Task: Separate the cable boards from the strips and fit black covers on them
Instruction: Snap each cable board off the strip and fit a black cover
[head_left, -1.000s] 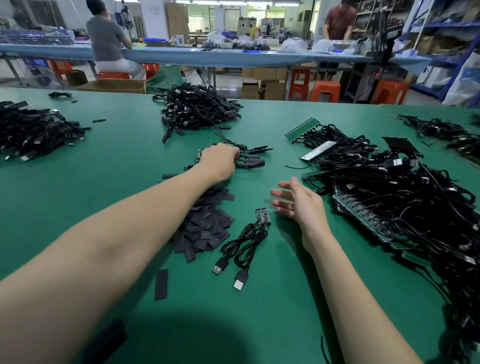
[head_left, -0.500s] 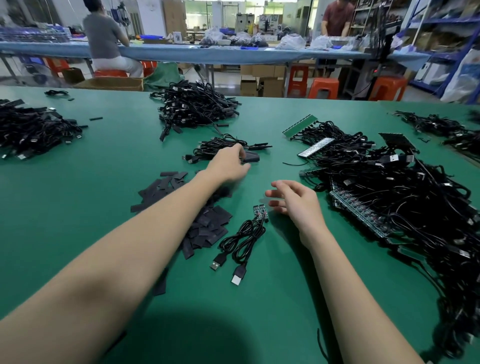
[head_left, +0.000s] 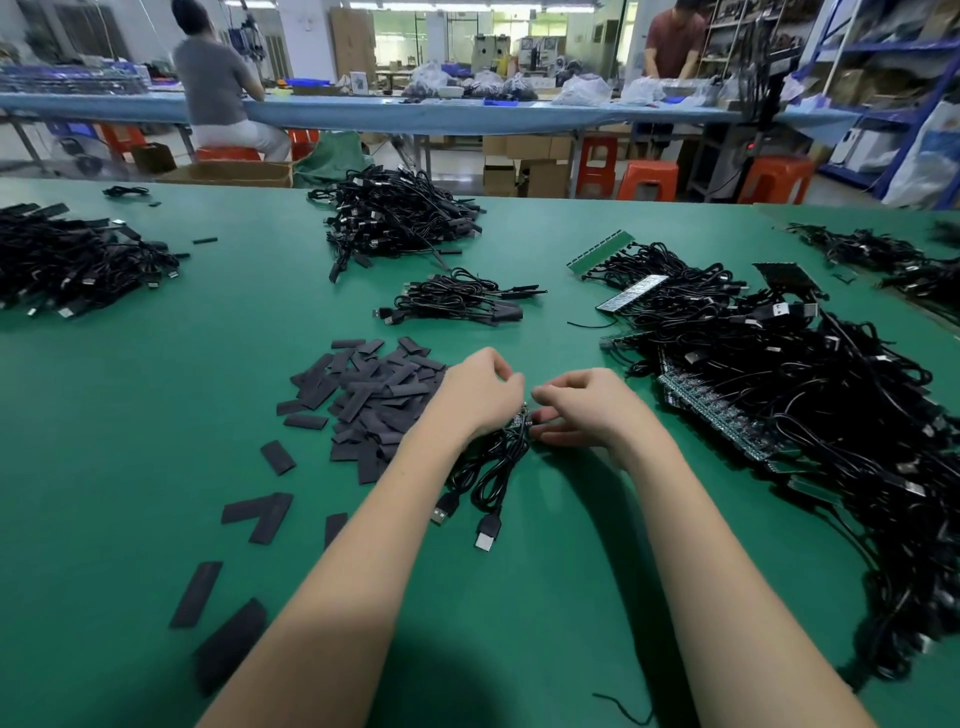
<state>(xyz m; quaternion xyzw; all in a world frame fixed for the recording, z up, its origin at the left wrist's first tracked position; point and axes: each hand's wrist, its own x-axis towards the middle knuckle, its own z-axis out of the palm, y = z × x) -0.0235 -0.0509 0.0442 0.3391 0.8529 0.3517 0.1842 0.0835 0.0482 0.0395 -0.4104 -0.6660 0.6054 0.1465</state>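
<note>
Both hands meet at the worktop's (head_left: 156, 415) centre: the left hand (head_left: 480, 395) and right hand (head_left: 582, 408) pinch a small cable board (head_left: 521, 420), mostly hidden between them; black covers (head_left: 374, 400) lie at nine o'clock.

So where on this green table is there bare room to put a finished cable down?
Bare table lies left of the black covers, below the far-left cable heap. Another bare patch sits near, between the forearms, below the USB plugs. The right side is crowded with tangled cables and board strips.
</note>
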